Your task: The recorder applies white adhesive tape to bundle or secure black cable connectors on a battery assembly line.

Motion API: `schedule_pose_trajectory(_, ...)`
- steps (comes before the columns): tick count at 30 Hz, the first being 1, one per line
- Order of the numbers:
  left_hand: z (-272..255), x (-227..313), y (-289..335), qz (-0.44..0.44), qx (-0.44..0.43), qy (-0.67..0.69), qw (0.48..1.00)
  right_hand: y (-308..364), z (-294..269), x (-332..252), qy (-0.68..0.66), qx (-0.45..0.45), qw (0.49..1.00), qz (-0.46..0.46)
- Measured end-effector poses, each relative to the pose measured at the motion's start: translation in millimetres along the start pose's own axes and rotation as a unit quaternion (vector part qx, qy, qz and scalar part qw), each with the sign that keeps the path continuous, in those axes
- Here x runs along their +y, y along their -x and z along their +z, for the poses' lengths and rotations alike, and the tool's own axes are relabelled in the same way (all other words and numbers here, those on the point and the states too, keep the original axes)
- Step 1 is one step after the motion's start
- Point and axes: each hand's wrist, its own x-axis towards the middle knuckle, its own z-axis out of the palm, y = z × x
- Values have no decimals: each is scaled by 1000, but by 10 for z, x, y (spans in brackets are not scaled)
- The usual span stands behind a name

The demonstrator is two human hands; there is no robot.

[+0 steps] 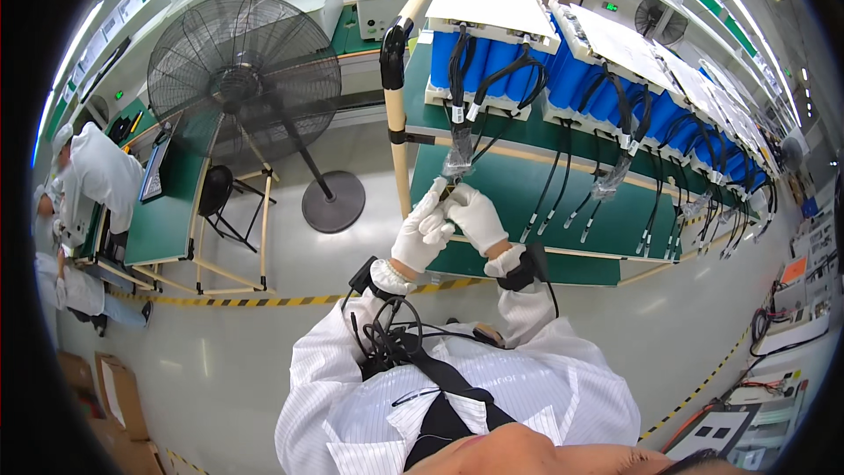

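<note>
Both white-gloved hands, left hand and right hand, have fingers pinching the clear plastic-wrapped end of a black cable bundle hanging off the nearest blue battery pack with white top plate, right above the fingertips. Wrap looks only partly dealt with imo, and the packs further right have theirs on too. Green-matted surface under the fingers, big black pedestal fan off to the left w/ grey factory floor.

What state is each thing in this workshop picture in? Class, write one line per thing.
Left hand: gloved, fingers closed on the cable end.
Right hand: gloved, pinching the same cable end.
Black cable: hanging from the blue battery pack, its end in a plastic sleeve.
Blue battery pack: standing on the green bench, white cover on top.
Pedestal fan: upright on the floor; spinning or not, cannot tell.
Black stool: unoccupied.
</note>
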Motion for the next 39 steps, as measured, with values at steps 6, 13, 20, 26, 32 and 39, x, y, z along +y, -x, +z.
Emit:
schedule_pose_trajectory(6,-351,516,247,60,52,-369,926,-7,8,12,-346,-64,935,34)
schedule_pose_trajectory(13,111,709,-222,155,7,-586,795,-73,-138,216,54,-16,986,-158)
schedule_pose_trajectory(20,192,475,-282,191,-78,-685,699,-7,27,0,-144,-64,987,41)
schedule_pose_trajectory(26,364,256,124,80,-43,-169,981,-295,71,357,-134,41,989,41)
schedule_pose_trajectory(32,117,93,161,142,-23,-332,932,52,49,-32,-461,-115,870,134)
schedule_pose_trajectory(39,-163,126,160,22,-6,-167,986,0,138,19,-215,-2,976,23)
